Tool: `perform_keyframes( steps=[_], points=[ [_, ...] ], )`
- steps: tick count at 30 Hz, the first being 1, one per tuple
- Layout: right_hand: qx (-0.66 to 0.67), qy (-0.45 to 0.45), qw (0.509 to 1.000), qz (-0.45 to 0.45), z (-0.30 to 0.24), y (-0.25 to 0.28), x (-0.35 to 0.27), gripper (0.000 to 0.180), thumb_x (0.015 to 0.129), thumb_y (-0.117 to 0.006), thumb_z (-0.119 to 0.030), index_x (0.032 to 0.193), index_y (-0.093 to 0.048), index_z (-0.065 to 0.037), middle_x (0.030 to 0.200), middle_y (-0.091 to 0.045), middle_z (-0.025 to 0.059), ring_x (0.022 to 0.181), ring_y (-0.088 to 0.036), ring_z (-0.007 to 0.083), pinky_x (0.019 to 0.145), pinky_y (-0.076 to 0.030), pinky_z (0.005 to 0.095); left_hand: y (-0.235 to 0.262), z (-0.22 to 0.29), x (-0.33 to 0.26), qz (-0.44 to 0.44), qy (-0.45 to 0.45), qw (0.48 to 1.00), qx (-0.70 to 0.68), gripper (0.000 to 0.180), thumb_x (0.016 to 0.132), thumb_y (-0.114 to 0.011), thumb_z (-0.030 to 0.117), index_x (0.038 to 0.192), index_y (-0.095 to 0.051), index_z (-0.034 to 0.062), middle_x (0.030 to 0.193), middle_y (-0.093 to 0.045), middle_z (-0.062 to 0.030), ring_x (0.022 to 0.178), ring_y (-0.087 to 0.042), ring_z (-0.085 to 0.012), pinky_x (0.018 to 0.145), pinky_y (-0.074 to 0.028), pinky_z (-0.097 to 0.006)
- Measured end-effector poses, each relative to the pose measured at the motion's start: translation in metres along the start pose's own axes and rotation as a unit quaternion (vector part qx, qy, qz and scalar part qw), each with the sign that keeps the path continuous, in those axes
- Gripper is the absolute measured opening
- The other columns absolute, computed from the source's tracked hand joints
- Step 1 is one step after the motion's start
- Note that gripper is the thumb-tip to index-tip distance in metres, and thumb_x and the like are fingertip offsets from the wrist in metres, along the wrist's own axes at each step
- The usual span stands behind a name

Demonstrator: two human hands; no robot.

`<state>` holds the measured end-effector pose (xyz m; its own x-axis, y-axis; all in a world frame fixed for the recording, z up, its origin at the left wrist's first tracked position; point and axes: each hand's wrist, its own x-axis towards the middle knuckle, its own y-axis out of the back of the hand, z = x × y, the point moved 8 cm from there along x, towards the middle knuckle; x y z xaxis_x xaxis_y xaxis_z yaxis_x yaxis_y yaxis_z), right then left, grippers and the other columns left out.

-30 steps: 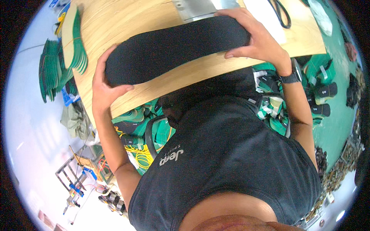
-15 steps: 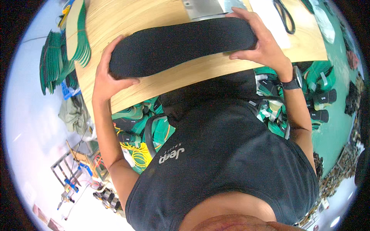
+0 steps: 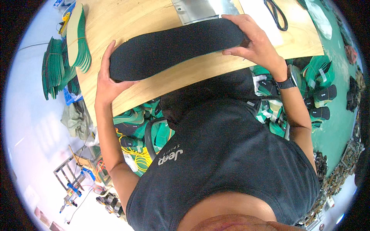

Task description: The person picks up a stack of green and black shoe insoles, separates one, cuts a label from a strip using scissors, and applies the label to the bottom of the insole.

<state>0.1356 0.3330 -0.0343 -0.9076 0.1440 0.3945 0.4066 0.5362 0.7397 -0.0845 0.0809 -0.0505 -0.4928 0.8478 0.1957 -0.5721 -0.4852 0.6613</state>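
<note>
While the long black insole sheet [image 3: 175,48] lies flat on the wooden worktop [image 3: 127,19], its long axis runs nearly straight across from the person's left to right, rising a little toward the far right corner, so that each end meets one hand. The left hand [image 3: 106,79] cups the rounded near-left end, the thumb reaching up along the far edge and the fingers [image 3: 125,82] curled under the near edge, closed on the piece rather than spread. The right hand [image 3: 256,44] sits at the opposite end, its fingers [image 3: 233,19] laid over the top of the black surface and the thumb pressing at the near edge, so it too grips the piece. Neither hand is nearer than the other; the piece spans the gap between them, both hands touching it at its tips. Just beyond the far edge of the piece lies a grey metal plate [image 3: 200,7], partly hidden by it. A pair of black scissors [image 3: 275,13] rests farther right, apart from the right hand. At the left edge of the worktop stands a stack of green-edged insoles [image 3: 79,36], well clear of the left hand.
</note>
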Motion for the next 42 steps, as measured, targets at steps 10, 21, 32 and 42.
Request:
perform_keyframes(
  steps=[10, 21, 32, 42],
  points=[
    [-0.039, 0.04, 0.998, 0.009, -0.015, 0.01, 0.0, 0.077, 0.068, -0.081, -0.033, 0.13, -0.047, -0.002, 0.11, -0.057, 0.0161, 0.099, -0.052, 0.0303, 0.084, -0.046, 0.0361, 0.002, 0.002, 0.0, 0.006, 0.011, 1.0, 0.021, 0.113, 0.047, -0.086, 0.013, 0.145, -0.031, 0.0117, 0.128, -0.055, -0.0178, 0.119, -0.053, -0.0309, 0.103, -0.04, -0.039],
    [-0.049, -0.121, 0.991, 0.025, 0.003, 0.007, 0.018, 0.069, 0.07, -0.078, -0.021, 0.126, -0.044, 0.002, 0.107, -0.053, 0.0217, 0.101, -0.053, 0.0354, 0.088, -0.043, 0.0402, 0.013, 0.003, 0.024, 0.044, -0.025, 0.992, 0.111, 0.106, 0.051, -0.089, 0.016, 0.143, -0.036, 0.0124, 0.12, -0.06, -0.0175, 0.109, -0.06, -0.0269, 0.097, -0.046, -0.036],
    [-0.03, -0.129, 0.987, 0.091, 0.019, 0.008, 0.03, 0.053, 0.07, -0.073, -0.012, 0.116, -0.05, 0.002, 0.097, -0.056, 0.0217, 0.09, -0.055, 0.0337, 0.078, -0.047, 0.0393, 0.011, -0.009, 0.042, 0.012, -0.017, 1.0, 0.005, 0.104, 0.057, -0.086, 0.014, 0.146, -0.032, 0.0124, 0.117, -0.06, -0.0188, 0.106, -0.06, -0.0248, 0.095, -0.046, -0.033],
    [-0.016, -0.112, 0.984, 0.138, 0.04, 0.007, 0.049, 0.048, 0.07, -0.073, -0.013, 0.11, -0.052, 0.003, 0.094, -0.058, 0.0237, 0.091, -0.055, 0.039, 0.081, -0.045, 0.0435, 0.014, -0.027, 0.076, 0.018, -0.007, 1.0, 0.018, 0.101, 0.058, -0.086, 0.01, 0.145, -0.035, 0.0139, 0.126, -0.055, -0.0169, 0.112, -0.056, -0.0245, 0.099, -0.043, -0.034]
  ],
)
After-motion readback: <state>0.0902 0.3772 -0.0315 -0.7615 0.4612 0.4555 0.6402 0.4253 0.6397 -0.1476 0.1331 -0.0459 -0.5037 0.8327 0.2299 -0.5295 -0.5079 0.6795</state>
